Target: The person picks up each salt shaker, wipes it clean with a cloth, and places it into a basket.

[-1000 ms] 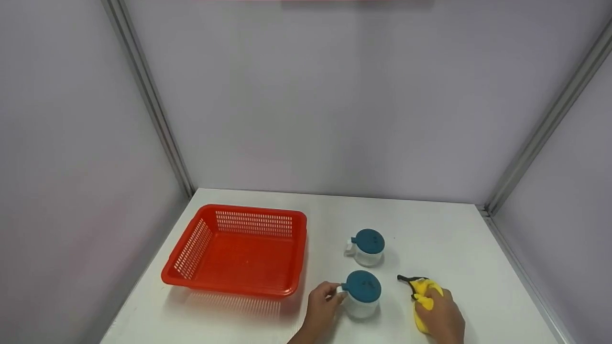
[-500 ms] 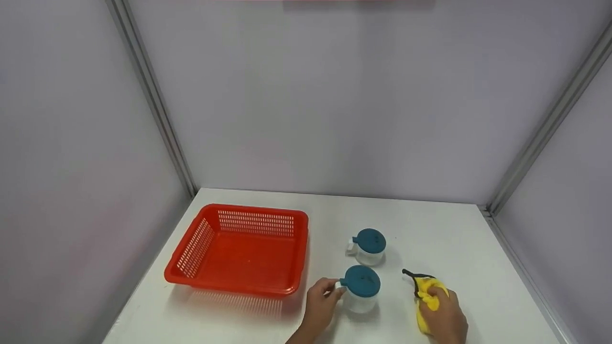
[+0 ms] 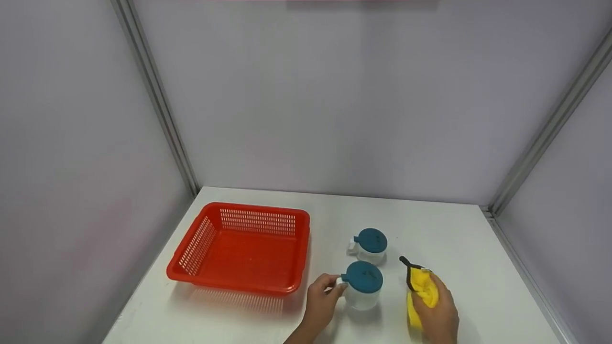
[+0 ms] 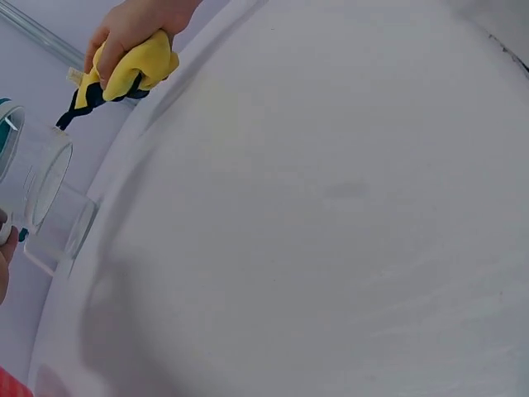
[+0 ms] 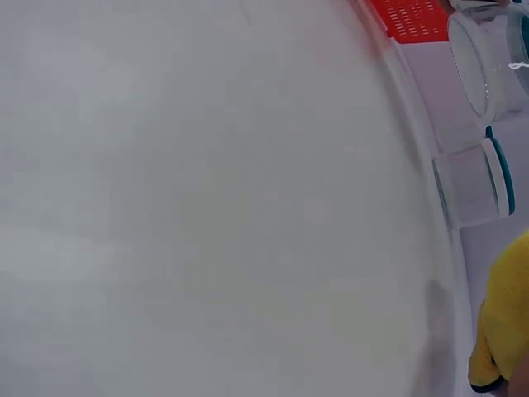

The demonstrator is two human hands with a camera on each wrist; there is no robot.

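My left hand [image 3: 320, 300] pinches the white handle of the nearer clear jar [image 3: 363, 282], which has a round blue-green lid and stays upright. Its base [image 5: 471, 66] shows clear of the table in the right wrist view. A matching lidded jar [image 3: 371, 246] stands on the table just behind it. Off to the right, my right hand [image 3: 439, 313] grips a bunched yellow cloth [image 3: 422, 288] with black edging and a tag. The cloth's dark corner [image 4: 78, 107] points toward the held jar in the left wrist view. Part of the cloth is hidden by the fingers.
A red plastic basket [image 3: 248, 267] with slotted sides sits at the left of the white table [image 3: 330, 210]. Grey-white panels [image 3: 325, 105] enclose the table at the back and on both sides.
The held jar has risen slightly with my left hand, toward the rear jar. My right hand has shifted a little up and left, turning the cloth so its dark corner points farther back.
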